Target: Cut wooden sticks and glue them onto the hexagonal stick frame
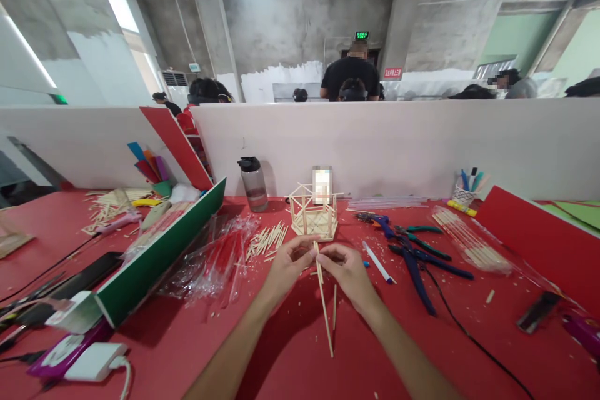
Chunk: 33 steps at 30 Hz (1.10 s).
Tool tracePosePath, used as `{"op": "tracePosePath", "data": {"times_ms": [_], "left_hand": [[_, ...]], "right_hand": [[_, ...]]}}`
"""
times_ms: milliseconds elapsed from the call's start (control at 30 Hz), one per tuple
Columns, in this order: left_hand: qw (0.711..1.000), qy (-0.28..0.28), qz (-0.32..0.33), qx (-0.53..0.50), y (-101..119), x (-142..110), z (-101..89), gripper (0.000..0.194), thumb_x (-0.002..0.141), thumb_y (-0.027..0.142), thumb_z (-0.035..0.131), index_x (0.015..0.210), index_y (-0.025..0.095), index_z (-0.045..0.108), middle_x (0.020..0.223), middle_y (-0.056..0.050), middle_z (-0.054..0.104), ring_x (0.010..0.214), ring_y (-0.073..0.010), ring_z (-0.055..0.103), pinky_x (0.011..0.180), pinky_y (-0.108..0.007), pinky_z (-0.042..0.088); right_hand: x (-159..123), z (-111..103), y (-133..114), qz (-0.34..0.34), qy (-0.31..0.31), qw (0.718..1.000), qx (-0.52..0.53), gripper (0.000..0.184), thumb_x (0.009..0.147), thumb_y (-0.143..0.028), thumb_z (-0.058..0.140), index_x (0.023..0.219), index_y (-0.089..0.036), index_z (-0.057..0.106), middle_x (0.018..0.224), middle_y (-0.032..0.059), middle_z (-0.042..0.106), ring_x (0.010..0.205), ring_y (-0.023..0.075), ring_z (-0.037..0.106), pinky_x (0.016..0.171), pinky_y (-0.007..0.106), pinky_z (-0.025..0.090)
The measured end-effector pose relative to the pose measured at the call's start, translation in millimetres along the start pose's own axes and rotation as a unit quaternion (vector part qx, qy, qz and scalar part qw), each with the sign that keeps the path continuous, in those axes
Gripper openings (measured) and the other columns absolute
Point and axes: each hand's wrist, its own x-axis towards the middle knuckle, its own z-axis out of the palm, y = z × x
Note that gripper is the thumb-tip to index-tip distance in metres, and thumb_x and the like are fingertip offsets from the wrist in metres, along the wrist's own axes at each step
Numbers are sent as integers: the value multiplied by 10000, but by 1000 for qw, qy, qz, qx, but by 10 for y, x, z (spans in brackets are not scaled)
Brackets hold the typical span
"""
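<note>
My left hand [291, 260] and my right hand [345, 265] meet in front of me, fingers closed in a pinch. Between their fingertips are the upper ends of thin wooden sticks [325, 314], and one long stick slants down toward me. Another stick [334, 307] lies on the table beside it. Just beyond my fingers stands a small open framework of wooden sticks [304, 225] with a many-sided base. My fingers hide the exact point where the held sticks touch.
Short cut sticks [267, 241] and plastic wrap [206, 269] lie left of my hands. Pliers [412, 262], a glue gun [375, 219], a white pen [377, 262] and bagged sticks [471, 244] lie right. A bottle [253, 184] and phone [322, 185] stand behind, before a white partition [398, 144].
</note>
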Motion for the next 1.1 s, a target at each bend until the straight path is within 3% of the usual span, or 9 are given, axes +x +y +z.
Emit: {"op": "tracePosePath", "data": {"times_ms": [467,833,1100], "left_hand": [[1000,21,6,-3,-3,-11,11,433,726,387,812,1098,185,725,941,-76,719,834,-206,668,738,-302,548],[999,21,-8,-29,18,-2,51,437,712,428,809,1052,168,717,787,-41,691,751,-186,654,687,-293,553],[997,80,15,-9,-19,29,9,384,724,405,798,1024,175,729,718,9,634,676,-142,588,660,-256,514]], "right_hand": [[9,-2,12,-22,16,999,-26,249,786,-436,735,800,-188,738,761,40,728,707,196,643,661,299,498],[19,-17,22,-21,0,1000,-22,203,781,-381,734,755,-189,673,704,8,680,668,167,620,644,277,482],[-14,-4,13,-17,-28,998,-48,206,752,-357,761,862,-195,694,814,39,730,774,207,691,709,307,542]]}}
